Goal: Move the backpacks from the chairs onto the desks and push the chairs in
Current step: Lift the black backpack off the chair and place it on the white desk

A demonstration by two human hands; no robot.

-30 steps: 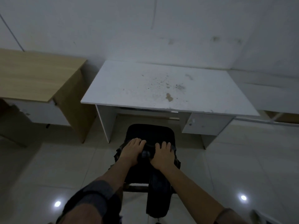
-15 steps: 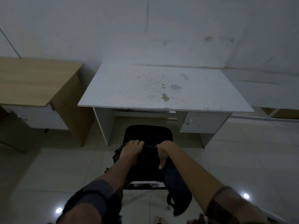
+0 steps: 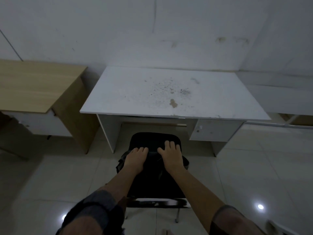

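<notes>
The left hand [image 3: 135, 159] lies palm down on the top of a black backpack [image 3: 152, 170], fingers curling over its upper edge. The right hand [image 3: 171, 156] lies beside it on the same bag, fingers stretched forward over the top edge; whether either hand truly grips the fabric cannot be told, since the fingertips fall against black cloth. Half a second ago the right hand was turned thumb down, pinching the bag's top handle, and a strap or flap hung down low on the right; now that hand lies flat and no loose part hangs there. The left hand has kept its place.

The backpack rests on a black chair [image 3: 155, 140], whose seat shows beyond the fingers and whose dark frame bar [image 3: 157, 203] crosses below the forearms. The chair stands just in front of the white desk [image 3: 169, 92], apart from it, facing the knee opening between the left side panel and the drawer unit [image 3: 215, 131] on the right. The desk top carries only stains and specks. A wooden desk [image 3: 33, 85] stands to the left, with a gap between the two desks. Glossy floor tiles [image 3: 254, 167] lie open on both sides of the chair.
</notes>
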